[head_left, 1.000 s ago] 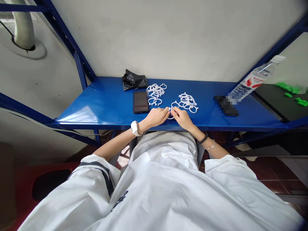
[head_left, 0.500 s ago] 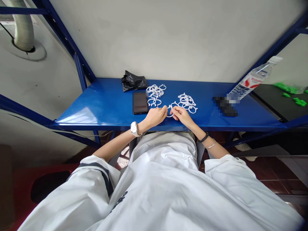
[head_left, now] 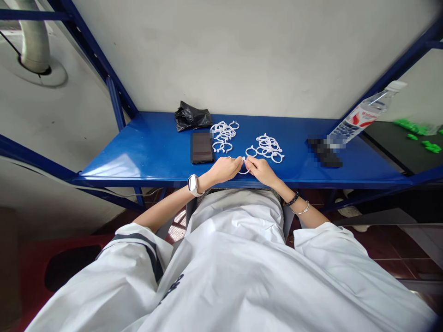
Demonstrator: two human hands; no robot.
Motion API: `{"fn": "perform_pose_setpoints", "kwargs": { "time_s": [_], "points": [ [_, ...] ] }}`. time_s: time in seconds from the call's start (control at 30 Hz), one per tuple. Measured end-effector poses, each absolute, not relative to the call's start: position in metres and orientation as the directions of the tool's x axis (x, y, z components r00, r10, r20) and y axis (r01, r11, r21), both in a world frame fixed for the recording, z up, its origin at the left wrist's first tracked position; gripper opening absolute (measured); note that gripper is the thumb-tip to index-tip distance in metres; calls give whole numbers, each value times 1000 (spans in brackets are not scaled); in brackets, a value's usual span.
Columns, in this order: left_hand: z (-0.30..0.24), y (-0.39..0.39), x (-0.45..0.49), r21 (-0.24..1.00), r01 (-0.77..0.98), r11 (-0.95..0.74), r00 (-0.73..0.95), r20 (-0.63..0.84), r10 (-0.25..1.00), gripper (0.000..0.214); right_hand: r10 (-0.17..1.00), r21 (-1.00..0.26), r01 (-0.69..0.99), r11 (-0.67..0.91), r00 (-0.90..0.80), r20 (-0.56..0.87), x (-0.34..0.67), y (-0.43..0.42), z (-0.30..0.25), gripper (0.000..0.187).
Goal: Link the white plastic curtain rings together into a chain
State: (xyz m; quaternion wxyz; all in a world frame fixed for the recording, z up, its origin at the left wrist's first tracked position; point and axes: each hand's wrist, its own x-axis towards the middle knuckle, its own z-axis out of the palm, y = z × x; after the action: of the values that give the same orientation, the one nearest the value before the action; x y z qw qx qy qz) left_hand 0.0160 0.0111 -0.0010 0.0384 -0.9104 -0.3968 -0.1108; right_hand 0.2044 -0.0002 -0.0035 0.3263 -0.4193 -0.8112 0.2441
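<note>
My left hand (head_left: 223, 169) and my right hand (head_left: 262, 170) meet near the front edge of a blue metal shelf (head_left: 145, 152). Both pinch one small white plastic ring (head_left: 243, 168) between their fingertips. Just beyond the right hand lies a heap of several white rings (head_left: 268, 147). A second heap of white rings (head_left: 224, 135) lies further back, beside a black phone (head_left: 202, 147) that rests flat on the shelf. My left wrist carries a white watch, my right wrist two bracelets.
A crumpled black plastic bag (head_left: 191, 117) sits at the back of the shelf. A plastic water bottle (head_left: 363, 115) leans at the right, next to a blurred dark object (head_left: 324, 152). Blue frame posts rise at both ends. Green bits lie on a dark surface (head_left: 420, 136) far right.
Half a second ago the hands held the ring a little further back near the right heap. They have drawn it slightly toward me, fingertips closer together.
</note>
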Motion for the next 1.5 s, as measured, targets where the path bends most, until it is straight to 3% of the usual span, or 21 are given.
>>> {"fn": "perform_pose_setpoints", "kwargs": {
  "time_s": [0.3,0.6,0.77,0.97,1.5],
  "points": [
    [-2,12,14,29,679,-733,704,259,662,37,815,-262,784,563,-475,332,205,0,-13,37],
    [-3,12,14,21,682,-731,705,249,664,31,788,-72,823,564,-510,344,201,-5,-10,42],
    [0,11,14,28,691,-722,707,180,684,29,768,-36,811,584,-538,348,200,-7,-9,36],
    [-1,12,13,57,664,-746,724,203,660,29,768,-37,810,586,-539,346,200,-6,-8,28],
    [-1,13,12,-5,621,-784,767,214,605,33,762,-90,798,596,-526,379,199,-6,-9,29]
  ]
}}
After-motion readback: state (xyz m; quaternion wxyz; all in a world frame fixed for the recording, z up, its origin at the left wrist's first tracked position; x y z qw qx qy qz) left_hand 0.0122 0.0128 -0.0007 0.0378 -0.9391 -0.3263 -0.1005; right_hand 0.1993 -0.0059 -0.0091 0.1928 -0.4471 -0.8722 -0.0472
